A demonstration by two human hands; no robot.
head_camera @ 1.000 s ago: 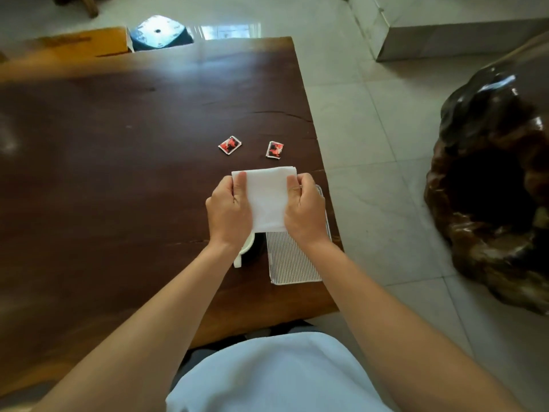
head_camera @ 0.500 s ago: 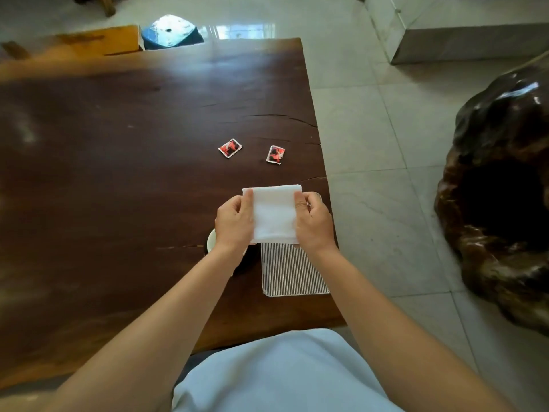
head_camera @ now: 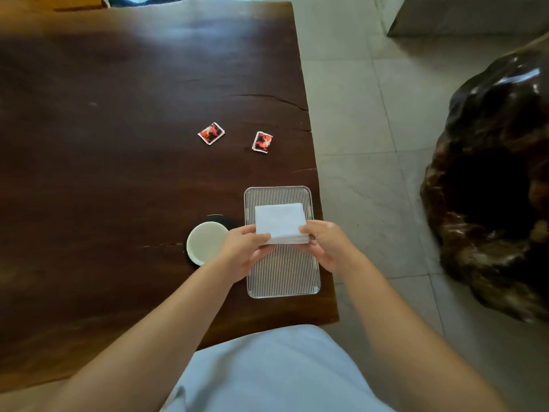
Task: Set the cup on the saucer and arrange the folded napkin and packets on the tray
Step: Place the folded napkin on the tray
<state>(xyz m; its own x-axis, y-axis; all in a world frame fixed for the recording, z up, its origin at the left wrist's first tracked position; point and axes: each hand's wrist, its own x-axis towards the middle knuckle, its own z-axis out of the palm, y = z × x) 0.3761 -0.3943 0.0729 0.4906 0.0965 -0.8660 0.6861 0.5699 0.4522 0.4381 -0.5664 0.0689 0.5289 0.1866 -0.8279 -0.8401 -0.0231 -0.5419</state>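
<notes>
arms: bare, no sleeves in view | hands point(head_camera: 243, 251): bare, no rings | garment: pale blue

Tray point(head_camera: 282, 275) near the table's point(head_camera: 118, 144) right edge before me; cup point(head_camera: 206, 242) just left of it. Napkin point(head_camera: 280, 223) over the tray — held at its near corners. Two packets point(head_camera: 211, 133) point(head_camera: 262, 141) lie well beyond.

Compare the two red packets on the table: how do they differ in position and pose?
The left packet lies farther from the tray and slightly farther up the table; the right packet sits nearer the table's right edge. The left packet is turned diamond-wise, a corner pointing away, while the right packet is only slightly tilted and looks narrower. Both are red and black with pale borders, lying untouched beyond the tray.
</notes>
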